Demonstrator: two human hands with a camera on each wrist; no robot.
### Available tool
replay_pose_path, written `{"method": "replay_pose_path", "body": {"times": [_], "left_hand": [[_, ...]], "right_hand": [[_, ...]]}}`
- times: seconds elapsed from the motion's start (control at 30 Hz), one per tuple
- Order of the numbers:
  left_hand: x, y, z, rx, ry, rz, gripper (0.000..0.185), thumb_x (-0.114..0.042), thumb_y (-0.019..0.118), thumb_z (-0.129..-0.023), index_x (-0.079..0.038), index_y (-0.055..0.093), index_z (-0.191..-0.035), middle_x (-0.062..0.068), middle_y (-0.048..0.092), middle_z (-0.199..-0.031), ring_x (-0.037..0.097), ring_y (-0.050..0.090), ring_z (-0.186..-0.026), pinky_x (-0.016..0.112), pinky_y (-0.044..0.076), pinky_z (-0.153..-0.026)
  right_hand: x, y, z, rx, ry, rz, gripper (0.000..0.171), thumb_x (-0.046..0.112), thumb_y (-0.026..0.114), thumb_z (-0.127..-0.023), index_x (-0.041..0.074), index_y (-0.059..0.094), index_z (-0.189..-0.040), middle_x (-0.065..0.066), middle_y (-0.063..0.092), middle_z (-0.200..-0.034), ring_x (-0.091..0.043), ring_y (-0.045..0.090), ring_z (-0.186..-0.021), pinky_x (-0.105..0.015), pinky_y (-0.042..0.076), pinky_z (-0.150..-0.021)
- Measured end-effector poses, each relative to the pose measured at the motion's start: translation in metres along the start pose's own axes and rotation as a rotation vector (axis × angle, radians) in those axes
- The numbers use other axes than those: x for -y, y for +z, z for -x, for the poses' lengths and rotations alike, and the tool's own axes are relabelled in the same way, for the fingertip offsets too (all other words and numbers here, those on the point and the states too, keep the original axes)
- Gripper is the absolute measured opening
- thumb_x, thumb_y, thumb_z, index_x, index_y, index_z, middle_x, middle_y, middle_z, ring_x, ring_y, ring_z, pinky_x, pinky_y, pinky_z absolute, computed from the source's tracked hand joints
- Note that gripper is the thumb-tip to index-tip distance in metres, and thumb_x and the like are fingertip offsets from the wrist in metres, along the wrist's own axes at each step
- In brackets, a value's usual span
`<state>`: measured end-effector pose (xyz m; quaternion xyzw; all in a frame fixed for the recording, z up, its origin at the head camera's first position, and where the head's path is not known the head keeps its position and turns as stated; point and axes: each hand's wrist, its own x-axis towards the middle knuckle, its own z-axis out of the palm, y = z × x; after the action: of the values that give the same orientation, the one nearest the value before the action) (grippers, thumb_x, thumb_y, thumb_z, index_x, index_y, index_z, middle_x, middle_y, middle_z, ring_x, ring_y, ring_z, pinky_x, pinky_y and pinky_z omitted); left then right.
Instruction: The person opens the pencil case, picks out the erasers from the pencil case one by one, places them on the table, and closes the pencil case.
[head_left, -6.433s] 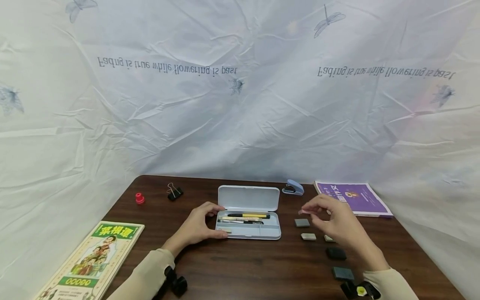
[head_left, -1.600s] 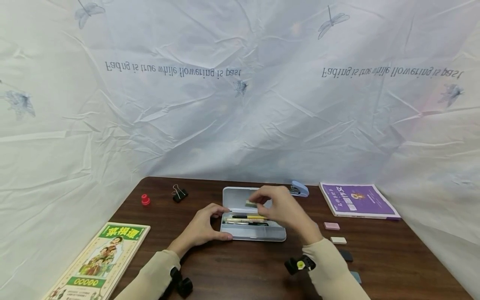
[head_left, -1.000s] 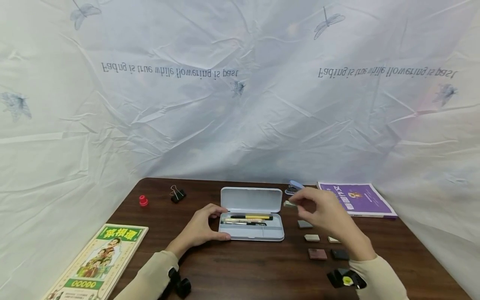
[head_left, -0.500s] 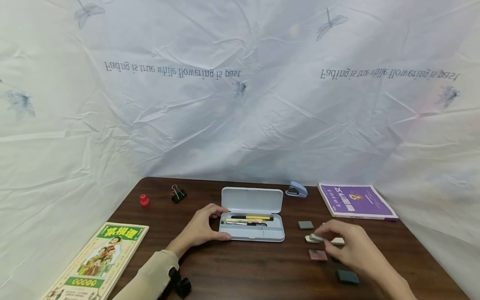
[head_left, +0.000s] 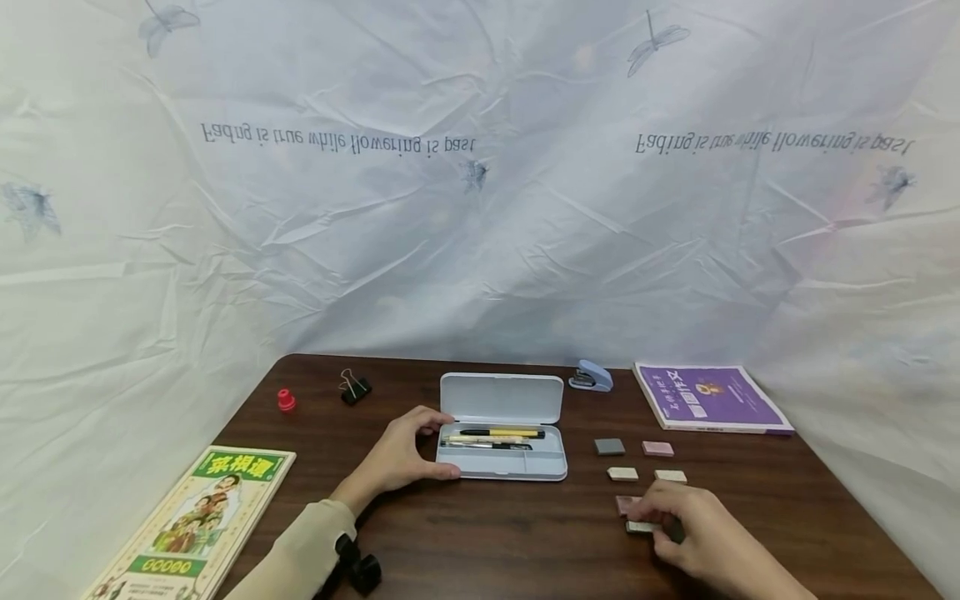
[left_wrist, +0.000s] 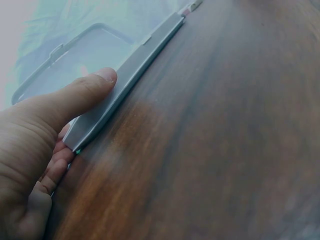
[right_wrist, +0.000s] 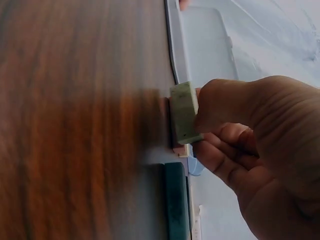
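Observation:
My left hand (head_left: 401, 450) holds the left end of an open light-blue pencil case (head_left: 546, 467), thumb on its front and fingers behind its end. In the left wrist view the thumb lies across the case's side (left_wrist: 150, 50). Several pens (head_left: 502, 433) lie in the back compartment. My right hand (head_left: 697, 525) pinches a pale green eraser (head_left: 640, 527) just above the table, in front of a dark pink eraser (head_left: 626, 505). In the right wrist view thumb and fingers grip this green eraser (right_wrist: 184, 112); a dark green eraser (right_wrist: 176, 200) lies beside it.
Behind the right hand lie a grey eraser (head_left: 609, 447), a pink eraser (head_left: 657, 448) and two whitish erasers (head_left: 622, 474). A stapler (head_left: 591, 377) and purple book (head_left: 712, 398) stand farther back. Left are a red stopper-like piece (head_left: 286, 400), binder clip (head_left: 356, 389) and green-yellow book (head_left: 187, 525).
My right hand has carried the green eraser from over the pencil case to the front right. Earlier it held the pink eraser, now on the table. The left hand keeps its hold.

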<state>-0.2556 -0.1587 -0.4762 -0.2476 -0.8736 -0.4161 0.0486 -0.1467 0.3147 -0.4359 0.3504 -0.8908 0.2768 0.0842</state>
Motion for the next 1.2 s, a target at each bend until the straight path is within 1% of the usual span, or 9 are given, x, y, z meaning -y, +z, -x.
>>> {"method": "replay_pose_path", "body": {"times": [0.17, 0.33, 0.5, 0.63, 0.73, 0.9, 1.03, 1.1, 1.2], "left_hand": [[0.001, 0.000, 0.000, -0.001, -0.010, 0.001, 0.079, -0.056, 0.102, -0.077, -0.022, 0.072, -0.143, -0.004, 0.069, -0.134, 0.017, 0.065, -0.120, 0.043, 0.057, -0.107], [-0.001, -0.001, 0.000, -0.003, -0.015, -0.001, 0.079, -0.055, 0.102, -0.077, -0.022, 0.073, -0.142, -0.004, 0.069, -0.134, 0.017, 0.065, -0.119, 0.043, 0.057, -0.106], [-0.001, 0.000, -0.001, -0.002, -0.012, 0.001, 0.079, -0.055, 0.102, -0.077, -0.022, 0.073, -0.142, -0.005, 0.069, -0.134, 0.017, 0.065, -0.119, 0.042, 0.057, -0.107], [-0.001, 0.000, 0.000, -0.001, -0.013, 0.004, 0.079, -0.055, 0.102, -0.077, -0.022, 0.073, -0.142, -0.004, 0.069, -0.134, 0.017, 0.065, -0.120, 0.042, 0.057, -0.107], [-0.001, 0.000, 0.000, -0.001, -0.016, 0.006, 0.079, -0.055, 0.102, -0.077, -0.021, 0.073, -0.142, -0.004, 0.069, -0.135, 0.017, 0.065, -0.120, 0.042, 0.057, -0.108], [0.000, 0.000, 0.001, 0.003, -0.021, 0.007, 0.080, -0.055, 0.102, -0.077, -0.021, 0.072, -0.143, -0.004, 0.069, -0.135, 0.018, 0.065, -0.121, 0.043, 0.057, -0.108], [0.001, 0.000, 0.001, 0.007, -0.030, 0.017, 0.081, -0.054, 0.103, -0.077, -0.021, 0.071, -0.143, -0.003, 0.069, -0.135, 0.018, 0.065, -0.121, 0.043, 0.056, -0.108], [0.000, 0.001, 0.001, 0.001, -0.038, 0.035, 0.083, -0.052, 0.104, -0.076, -0.019, 0.068, -0.143, -0.003, 0.069, -0.136, 0.018, 0.065, -0.122, 0.044, 0.056, -0.109], [-0.001, 0.002, 0.000, -0.005, -0.049, 0.072, 0.090, -0.049, 0.105, -0.075, -0.016, 0.059, -0.146, -0.001, 0.067, -0.137, 0.017, 0.065, -0.124, 0.043, 0.056, -0.110]], "right_hand": [[0.005, -0.003, -0.001, 0.152, 0.123, -0.017, 0.040, -0.007, 0.087, -0.083, 0.024, 0.074, -0.104, 0.019, 0.062, -0.099, 0.004, 0.053, -0.081, -0.025, 0.051, -0.063], [0.010, -0.005, -0.001, 0.194, 0.131, -0.043, 0.042, -0.003, 0.090, -0.083, 0.026, 0.068, -0.104, 0.020, 0.058, -0.096, 0.004, 0.052, -0.081, -0.024, 0.049, -0.063], [0.008, -0.006, -0.002, 0.155, 0.050, -0.042, 0.037, 0.002, 0.093, -0.087, 0.025, 0.070, -0.105, 0.019, 0.061, -0.097, 0.005, 0.053, -0.082, -0.024, 0.050, -0.062], [0.009, -0.007, -0.008, 0.039, -0.033, -0.034, 0.039, 0.005, 0.096, -0.087, 0.024, 0.072, -0.111, 0.014, 0.071, -0.102, 0.001, 0.061, -0.084, -0.024, 0.055, -0.065], [0.012, -0.009, -0.017, -0.076, -0.049, -0.017, 0.048, 0.005, 0.099, -0.083, 0.024, 0.071, -0.117, 0.011, 0.074, -0.107, -0.004, 0.068, -0.086, -0.025, 0.059, -0.069], [0.015, -0.010, -0.038, -0.208, 0.012, 0.024, 0.062, 0.012, 0.104, -0.078, 0.019, 0.070, -0.129, 0.012, 0.073, -0.116, -0.007, 0.070, -0.094, -0.027, 0.062, -0.079], [0.012, -0.003, -0.058, -0.187, 0.095, -0.035, 0.082, 0.021, 0.105, -0.079, 0.013, 0.060, -0.148, 0.004, 0.070, -0.134, -0.018, 0.072, -0.108, -0.035, 0.064, -0.090], [0.009, 0.003, -0.068, -0.152, 0.135, -0.079, 0.094, 0.023, 0.104, -0.082, 0.016, 0.051, -0.159, -0.003, 0.065, -0.145, -0.026, 0.071, -0.117, -0.041, 0.064, -0.095], [0.006, 0.014, -0.081, -0.109, 0.160, -0.141, 0.114, 0.019, 0.104, -0.080, 0.018, 0.035, -0.170, -0.014, 0.054, -0.160, -0.039, 0.067, -0.130, -0.051, 0.063, -0.100]]}}
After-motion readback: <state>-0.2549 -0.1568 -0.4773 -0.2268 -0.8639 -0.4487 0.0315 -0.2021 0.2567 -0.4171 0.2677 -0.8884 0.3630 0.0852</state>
